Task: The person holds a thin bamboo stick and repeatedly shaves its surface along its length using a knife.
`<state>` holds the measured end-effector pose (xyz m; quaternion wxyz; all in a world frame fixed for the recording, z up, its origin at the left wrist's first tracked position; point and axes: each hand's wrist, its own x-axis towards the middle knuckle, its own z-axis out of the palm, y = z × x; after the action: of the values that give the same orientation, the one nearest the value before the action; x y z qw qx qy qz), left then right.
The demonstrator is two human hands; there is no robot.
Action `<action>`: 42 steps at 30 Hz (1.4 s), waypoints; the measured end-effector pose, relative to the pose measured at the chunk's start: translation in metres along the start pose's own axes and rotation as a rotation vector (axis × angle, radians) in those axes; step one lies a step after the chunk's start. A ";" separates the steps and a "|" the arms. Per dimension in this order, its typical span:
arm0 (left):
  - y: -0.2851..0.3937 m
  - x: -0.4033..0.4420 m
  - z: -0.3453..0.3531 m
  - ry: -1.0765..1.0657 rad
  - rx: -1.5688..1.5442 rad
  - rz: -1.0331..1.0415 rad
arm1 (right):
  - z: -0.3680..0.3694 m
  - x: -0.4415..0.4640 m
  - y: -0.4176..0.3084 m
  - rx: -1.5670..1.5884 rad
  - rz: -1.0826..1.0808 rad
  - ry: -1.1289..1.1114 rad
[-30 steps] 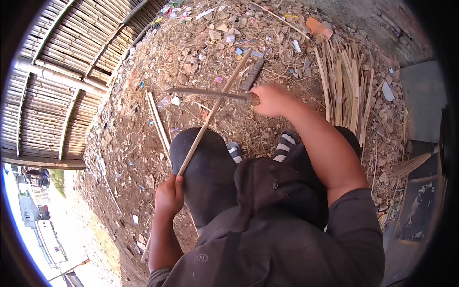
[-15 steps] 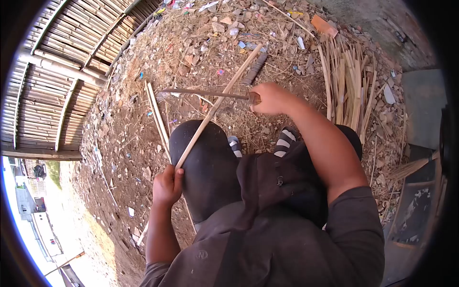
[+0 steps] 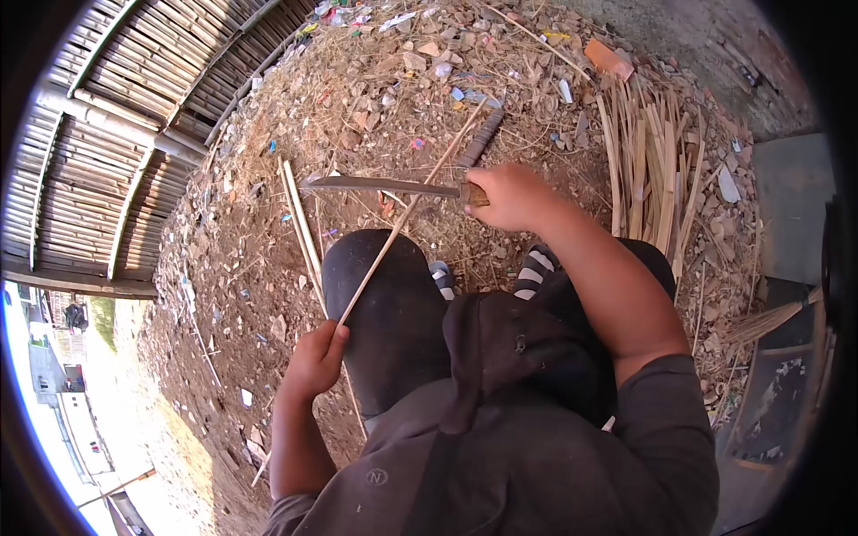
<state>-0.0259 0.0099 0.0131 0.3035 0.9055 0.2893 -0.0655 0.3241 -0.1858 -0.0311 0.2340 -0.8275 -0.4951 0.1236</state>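
A long thin bamboo strip (image 3: 385, 247) slants up and away across my left knee. My left hand (image 3: 319, 355) is closed round its near end. In my right hand (image 3: 509, 196) is the wooden handle of a long-bladed knife (image 3: 384, 186), its blade pointing left and crossing the strip beyond my knee. Whether blade and strip touch is hard to tell. Just past the right hand, a dark wrapped rod-like object (image 3: 483, 137) lies on the ground near the strip's far end.
Split bamboo strips (image 3: 640, 161) lie piled at the right. Two pale strips (image 3: 301, 223) rest left of my left knee. A slatted bamboo panel (image 3: 107, 170) stands at the upper left, an orange brick piece (image 3: 608, 60) near the wall. Rubble covers the ground.
The held strip has turned and now shows a narrower side. The left hand first moved slightly toward the left, then back. The knife stays across the strip, its blade tilted a little differently.
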 end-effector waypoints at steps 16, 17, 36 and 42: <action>-0.003 0.003 0.014 0.066 0.071 0.056 | -0.007 0.000 -0.019 -0.121 0.022 -0.158; -0.009 0.004 0.018 0.087 0.084 0.075 | -0.001 0.003 -0.008 -0.036 0.037 -0.124; -0.012 0.007 0.009 0.017 -0.023 0.061 | 0.009 0.008 0.003 0.107 -0.010 -0.012; -0.015 0.012 0.009 -0.007 -0.021 0.029 | 0.014 0.018 0.041 0.199 0.175 0.062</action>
<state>-0.0239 0.0202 -0.0053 0.3150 0.9060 0.2759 -0.0614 0.3575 -0.1827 -0.0635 0.3184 -0.8435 -0.3991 0.1666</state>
